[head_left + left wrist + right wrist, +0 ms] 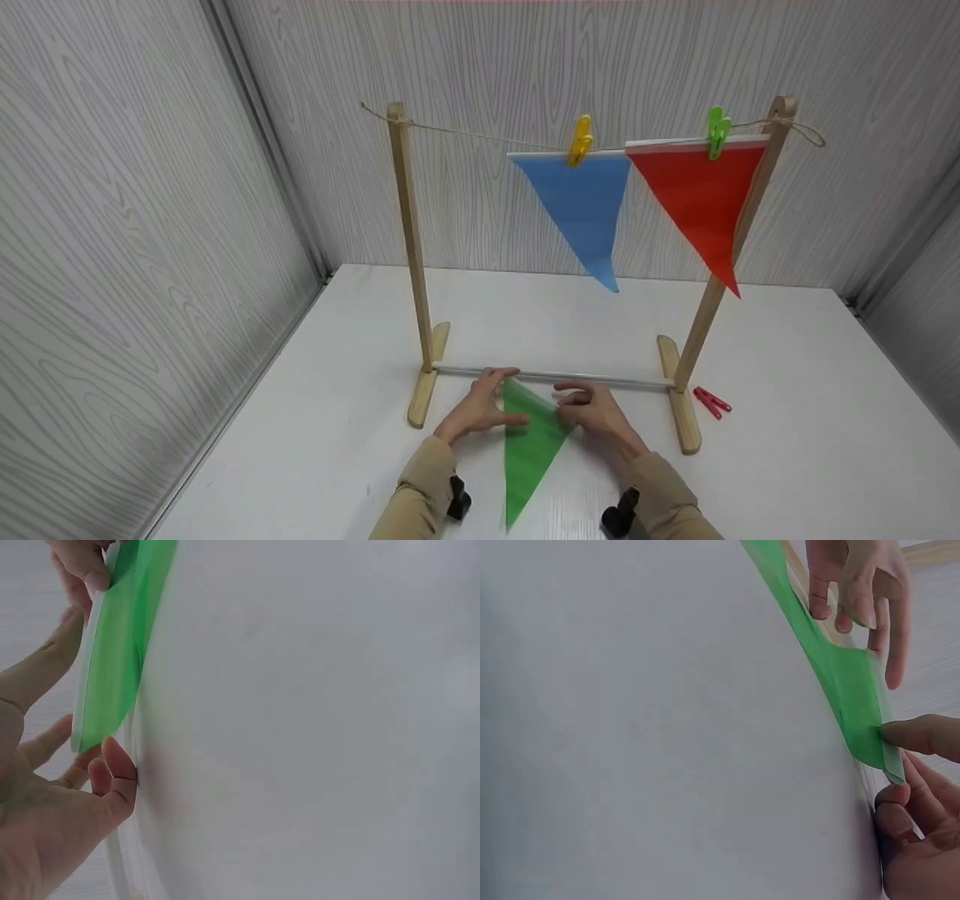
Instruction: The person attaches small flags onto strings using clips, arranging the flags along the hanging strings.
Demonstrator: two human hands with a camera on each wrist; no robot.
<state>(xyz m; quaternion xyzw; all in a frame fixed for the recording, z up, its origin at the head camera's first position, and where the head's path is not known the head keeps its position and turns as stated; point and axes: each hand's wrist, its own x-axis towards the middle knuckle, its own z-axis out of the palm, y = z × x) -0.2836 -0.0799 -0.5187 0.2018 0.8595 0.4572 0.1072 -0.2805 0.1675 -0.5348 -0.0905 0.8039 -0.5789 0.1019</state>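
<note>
A green triangular flag (529, 450) lies on the white table (787, 390), its point toward me and its wide edge lifted a little. My left hand (504, 405) pinches the left corner of that edge, seen close in the left wrist view as thumb and fingers of the left hand (82, 754) around the green flag (112, 667). My right hand (566, 401) pinches the right corner; the right wrist view has the right hand (889, 765) on the flag (847, 690). Both hands are just in front of the stand's white bottom rod (555, 375).
A wooden stand (409, 240) carries a string (480, 136). A blue flag (585, 206) hangs from it by a yellow peg (579, 140), a red flag (701, 199) by a green peg (718, 131). Red pegs (711, 402) lie right of the stand's foot. Grey walls enclose the table.
</note>
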